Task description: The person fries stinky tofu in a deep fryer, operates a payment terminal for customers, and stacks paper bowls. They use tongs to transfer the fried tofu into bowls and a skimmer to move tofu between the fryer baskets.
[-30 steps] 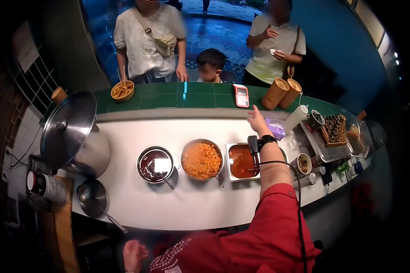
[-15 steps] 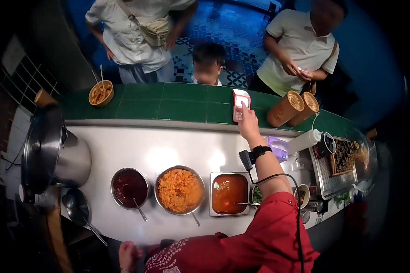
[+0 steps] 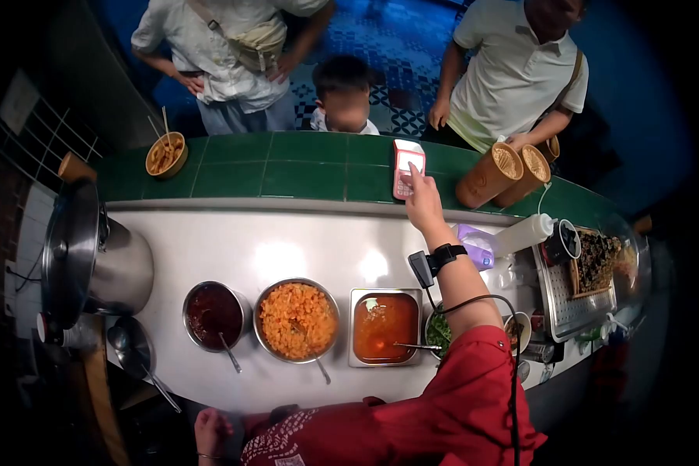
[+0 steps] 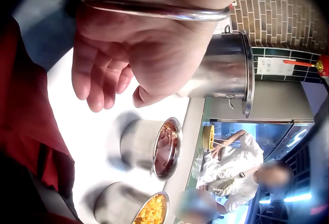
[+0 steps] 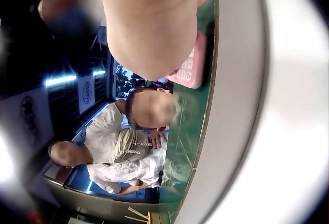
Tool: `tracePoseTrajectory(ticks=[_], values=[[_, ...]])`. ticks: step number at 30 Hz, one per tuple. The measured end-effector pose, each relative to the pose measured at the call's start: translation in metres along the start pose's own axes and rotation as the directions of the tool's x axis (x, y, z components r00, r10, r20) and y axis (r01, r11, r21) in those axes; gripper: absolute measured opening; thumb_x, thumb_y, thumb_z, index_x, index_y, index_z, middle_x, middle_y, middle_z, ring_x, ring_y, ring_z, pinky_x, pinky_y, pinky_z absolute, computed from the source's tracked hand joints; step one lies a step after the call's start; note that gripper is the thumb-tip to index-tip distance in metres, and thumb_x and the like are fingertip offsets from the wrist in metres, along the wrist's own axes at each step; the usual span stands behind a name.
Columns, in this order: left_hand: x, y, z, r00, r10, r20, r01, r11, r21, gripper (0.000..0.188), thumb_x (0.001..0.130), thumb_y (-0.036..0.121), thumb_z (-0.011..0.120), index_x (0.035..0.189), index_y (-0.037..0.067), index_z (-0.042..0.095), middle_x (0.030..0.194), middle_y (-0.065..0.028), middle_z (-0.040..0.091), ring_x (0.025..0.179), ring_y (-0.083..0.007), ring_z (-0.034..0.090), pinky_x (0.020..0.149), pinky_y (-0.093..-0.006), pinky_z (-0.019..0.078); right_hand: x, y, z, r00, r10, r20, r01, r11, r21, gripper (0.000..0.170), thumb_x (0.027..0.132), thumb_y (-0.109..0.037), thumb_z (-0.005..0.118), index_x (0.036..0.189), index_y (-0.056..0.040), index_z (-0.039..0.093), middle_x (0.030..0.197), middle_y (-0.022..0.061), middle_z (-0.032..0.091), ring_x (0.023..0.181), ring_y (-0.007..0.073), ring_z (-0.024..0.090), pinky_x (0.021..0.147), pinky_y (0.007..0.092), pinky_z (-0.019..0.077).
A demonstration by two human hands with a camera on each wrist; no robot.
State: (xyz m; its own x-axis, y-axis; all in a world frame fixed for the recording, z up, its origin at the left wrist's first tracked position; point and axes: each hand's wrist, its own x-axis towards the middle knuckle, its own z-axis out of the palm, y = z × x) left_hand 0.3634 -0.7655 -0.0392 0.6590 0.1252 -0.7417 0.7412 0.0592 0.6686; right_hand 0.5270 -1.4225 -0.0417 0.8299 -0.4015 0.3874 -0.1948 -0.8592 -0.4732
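Observation:
A red and white card payment terminal [image 3: 408,168] lies on the green tiled ledge. My right hand [image 3: 423,203] reaches over the counter to it, the index finger stretched out onto its screen and keypad area. In the right wrist view, the hand [image 5: 154,33] covers most of the terminal, whose pink keypad [image 5: 186,70] shows below it. My left hand [image 3: 212,431] hangs near the counter's front edge, holding nothing. Its fingers are loosely bent in the left wrist view, with a metal bangle [image 4: 154,11] around the wrist.
On the white counter stand a pot of dark red sauce [image 3: 210,311], a bowl of orange diced food [image 3: 287,311], a tray of reddish soup [image 3: 384,326] and a large lidded pot [image 3: 124,268]. Bamboo cups [image 3: 489,177] flank the terminal's right. Three people stand beyond the ledge.
My right hand has come from pointing above the counter down onto the terminal, and stays there. The head view has tilted and shifted. The person at right has lowered one arm.

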Motion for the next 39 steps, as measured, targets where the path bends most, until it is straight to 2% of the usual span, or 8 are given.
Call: tracePoseTrajectory(ticks=[6, 9, 12, 15, 22, 34, 36, 39], values=[[-0.002, -0.003, -0.001, 0.999, -0.042, -0.018, 0.043, 0.999, 0.022, 0.018, 0.092, 0.022, 0.06, 0.094, 0.008, 0.049, 0.069, -0.0064, 0.055, 0.055, -0.0181, 0.057, 0.044, -0.0314, 0.0506, 0.005, -0.007, -0.003, 0.999, -0.028, 0.032, 0.033, 0.986, -0.162, 0.065, 0.074, 0.007, 0.051, 0.137, -0.0075, 0.043, 0.109, 0.0089, 0.066, 0.104, 0.0315, 0.054, 0.09, 0.0414, 0.0442], [0.004, -0.006, -0.006, 0.999, -0.046, 0.003, 0.046, 0.999, 0.011, 0.018, 0.092, 0.022, 0.06, 0.094, 0.008, 0.049, 0.069, -0.0065, 0.055, 0.055, -0.018, 0.057, 0.044, -0.0316, 0.0504, 0.007, 0.004, -0.005, 0.999, -0.035, 0.038, 0.039, 0.994, -0.105, 0.064, 0.074, 0.006, 0.052, 0.136, -0.0073, 0.043, 0.109, 0.0086, 0.066, 0.104, 0.0317, 0.053, 0.09, 0.0412, 0.0448], [0.006, -0.008, -0.01, 0.999, -0.043, -0.014, 0.044, 0.999, 0.014, 0.017, 0.093, 0.022, 0.059, 0.094, 0.008, 0.049, 0.069, -0.0064, 0.054, 0.055, -0.0182, 0.057, 0.045, -0.0317, 0.0505, 0.002, 0.007, -0.012, 0.994, 0.101, -0.043, -0.101, 0.995, -0.004, 0.064, 0.075, 0.006, 0.052, 0.137, -0.0059, 0.04, 0.106, 0.0127, 0.066, 0.101, 0.0337, 0.055, 0.088, 0.0416, 0.0469], [0.01, -0.013, -0.022, 0.997, -0.017, 0.071, 0.013, 0.998, 0.067, 0.017, 0.091, 0.025, 0.06, 0.093, 0.01, 0.053, 0.073, -0.0056, 0.058, 0.058, -0.0172, 0.058, 0.049, -0.0317, 0.0505, -0.009, 0.009, -0.018, 0.995, 0.102, 0.002, -0.102, 0.994, 0.025, 0.065, 0.075, 0.005, 0.05, 0.138, -0.0071, 0.038, 0.111, 0.009, 0.066, 0.102, 0.0325, 0.052, 0.091, 0.0405, 0.0446], [0.026, -0.016, -0.036, 0.996, -0.092, -0.008, 0.092, 0.993, 0.072, 0.015, 0.091, 0.023, 0.06, 0.093, 0.01, 0.054, 0.07, -0.0056, 0.059, 0.057, -0.0178, 0.058, 0.05, -0.0332, 0.0513, -0.018, 0.008, -0.006, 0.999, -0.007, -0.053, 0.005, 1.0, -0.03, 0.061, 0.075, 0.004, 0.052, 0.134, -0.0079, 0.043, 0.107, 0.0099, 0.066, 0.101, 0.0321, 0.054, 0.087, 0.0431, 0.0447], [0.055, -0.033, -0.064, 0.999, 0.004, 0.048, -0.012, 0.987, 0.158, 0.017, 0.091, 0.02, 0.06, 0.095, 0.004, 0.055, 0.073, -0.0083, 0.06, 0.069, -0.0207, 0.064, 0.06, -0.037, 0.0574, -0.009, 0.0, -0.021, 0.999, 0.039, 0.005, -0.038, 0.989, -0.144, 0.058, 0.077, -0.001, 0.053, 0.134, -0.0053, 0.045, 0.106, 0.0129, 0.064, 0.105, 0.0319, 0.053, 0.086, 0.043, 0.0435], [0.053, -0.035, -0.062, 0.997, 0.036, 0.073, -0.045, 0.99, 0.134, 0.017, 0.092, 0.02, 0.059, 0.095, 0.004, 0.055, 0.074, -0.0083, 0.06, 0.071, -0.0207, 0.064, 0.06, -0.0377, 0.0577, -0.015, -0.006, -0.04, 0.975, 0.222, -0.012, -0.222, 0.975, -0.029, 0.06, 0.076, 0.0, 0.054, 0.134, -0.0071, 0.044, 0.106, 0.0167, 0.062, 0.105, 0.0317, 0.054, 0.086, 0.0423, 0.0447], [0.047, -0.035, -0.058, 0.999, 0.017, 0.048, -0.022, 0.992, 0.127, 0.016, 0.091, 0.018, 0.059, 0.094, 0.003, 0.054, 0.076, -0.0087, 0.059, 0.071, -0.0211, 0.063, 0.06, -0.0383, 0.0573, -0.028, 0.028, -0.021, 0.985, 0.162, -0.064, -0.164, 0.986, -0.017, 0.061, 0.075, 0.002, 0.054, 0.134, -0.0097, 0.044, 0.106, 0.0176, 0.062, 0.105, 0.0311, 0.054, 0.085, 0.0416, 0.0457]])
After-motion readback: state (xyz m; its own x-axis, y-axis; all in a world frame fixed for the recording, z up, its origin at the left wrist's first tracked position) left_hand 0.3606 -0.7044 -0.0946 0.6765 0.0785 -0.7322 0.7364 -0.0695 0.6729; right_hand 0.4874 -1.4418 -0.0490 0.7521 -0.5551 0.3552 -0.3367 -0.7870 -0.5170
